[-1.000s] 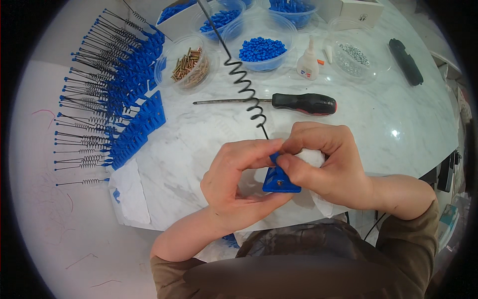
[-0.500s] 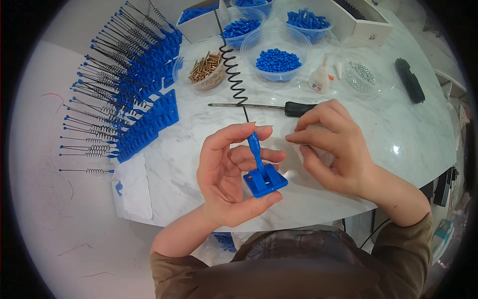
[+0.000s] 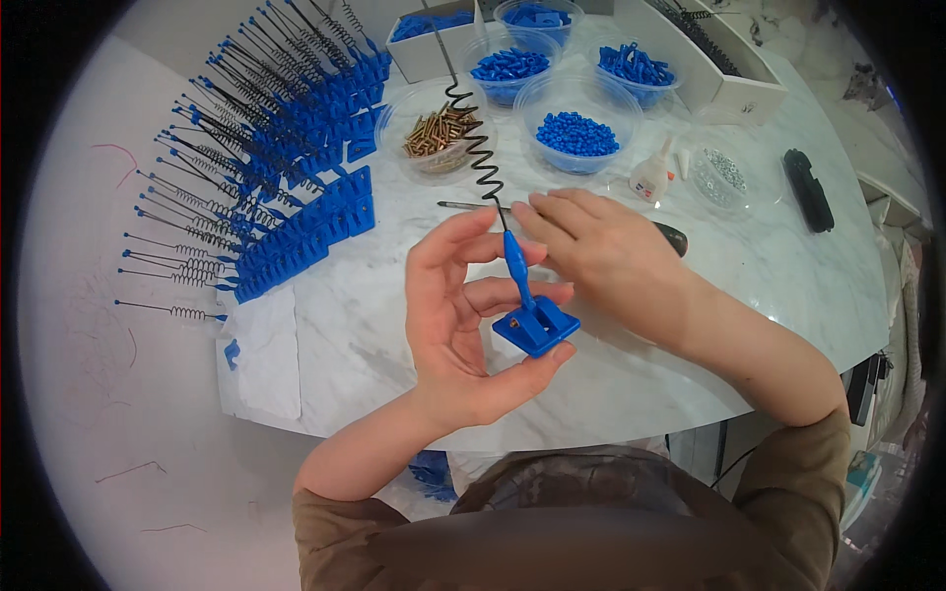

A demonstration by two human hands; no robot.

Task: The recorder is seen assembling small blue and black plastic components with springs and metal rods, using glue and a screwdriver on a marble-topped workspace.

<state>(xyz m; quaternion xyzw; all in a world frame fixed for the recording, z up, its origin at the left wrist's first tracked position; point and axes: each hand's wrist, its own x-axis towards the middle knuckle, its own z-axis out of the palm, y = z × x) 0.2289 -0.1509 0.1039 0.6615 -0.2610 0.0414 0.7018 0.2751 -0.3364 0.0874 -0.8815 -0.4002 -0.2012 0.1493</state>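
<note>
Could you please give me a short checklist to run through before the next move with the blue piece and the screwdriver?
1. Blue base piece held firmly in the left hand: ok, fingers wrap under and beside it.
2. Coiled spring rod standing up from the piece's blue stem: ok.
3. Right hand on the screwdriver: ok, it lies over the handle on the table; the grip itself is hidden.
4. Screw seated in the base: cannot tell, only a small brass dot shows.
5. Bowl of brass screws within reach: ok, it stands just beyond the hands.
</note>
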